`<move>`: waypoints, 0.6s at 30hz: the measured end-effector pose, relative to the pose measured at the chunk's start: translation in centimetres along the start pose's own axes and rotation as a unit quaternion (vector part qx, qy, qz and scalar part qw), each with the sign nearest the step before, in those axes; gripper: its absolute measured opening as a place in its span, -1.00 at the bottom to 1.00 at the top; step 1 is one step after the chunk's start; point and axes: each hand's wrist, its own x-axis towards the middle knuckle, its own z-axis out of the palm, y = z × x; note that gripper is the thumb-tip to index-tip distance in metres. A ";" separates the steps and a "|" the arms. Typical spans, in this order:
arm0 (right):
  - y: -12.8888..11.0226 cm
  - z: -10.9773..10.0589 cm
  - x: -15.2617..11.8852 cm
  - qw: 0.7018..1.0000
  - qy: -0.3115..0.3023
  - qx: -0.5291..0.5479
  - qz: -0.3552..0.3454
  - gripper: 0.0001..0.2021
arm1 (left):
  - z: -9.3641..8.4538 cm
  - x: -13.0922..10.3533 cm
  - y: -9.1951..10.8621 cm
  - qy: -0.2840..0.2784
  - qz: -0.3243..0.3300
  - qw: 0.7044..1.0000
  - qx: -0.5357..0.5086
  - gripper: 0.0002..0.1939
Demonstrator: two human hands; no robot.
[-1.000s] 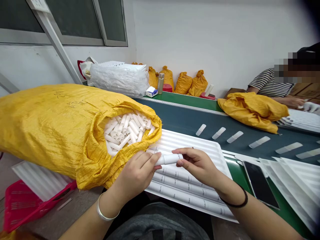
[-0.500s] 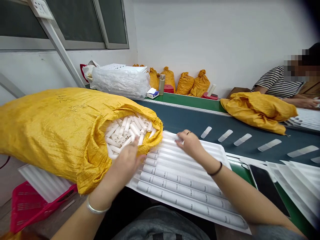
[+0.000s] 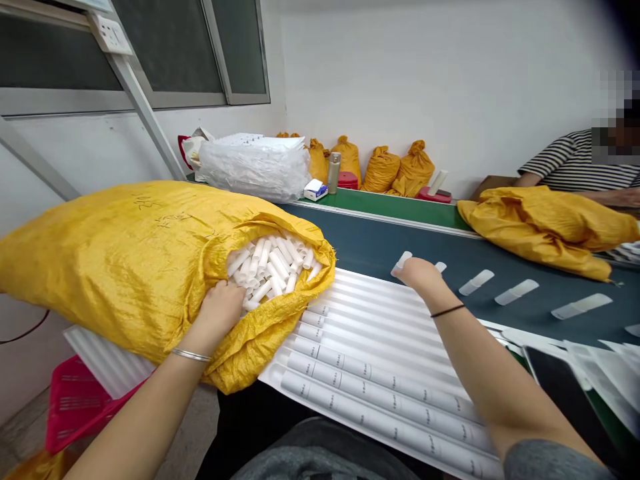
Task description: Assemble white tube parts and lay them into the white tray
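An open yellow sack (image 3: 165, 240) lies at the left, its mouth full of short white tubes (image 3: 273, 263). At the near left edge of the mouth is my left hand (image 3: 224, 307), its fingertips hidden among tubes and sack. My right hand (image 3: 417, 272) reaches over the dark belt (image 3: 370, 237), fingers closed on a translucent tube (image 3: 403, 261). Between my arms a white ribbed tray (image 3: 370, 313) extends out from beside the sack. Printed white tubes (image 3: 380, 407) fill its nearest grooves, and the farther grooves show bare.
More translucent tubes (image 3: 517, 292) lie spaced along the belt. A crumpled yellow sack (image 3: 545, 223) rests behind them, near a person in stripes (image 3: 575, 160). A black phone (image 3: 565, 393) lies right, a red basket (image 3: 75, 400) lower left, and a plastic-wrapped stack (image 3: 255, 167) behind.
My left hand has moved to the near left edge of the sack mouth. My right hand has gone from above the tray out to the belt and taken hold of a tube. The view has shifted.
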 end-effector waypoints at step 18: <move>-7.3 2.3 -12.8 0.953 -0.029 0.068 -0.292 -0.81 | -3.0 -5.1 6.8 0.215 0.188 0.900 -0.330 -0.71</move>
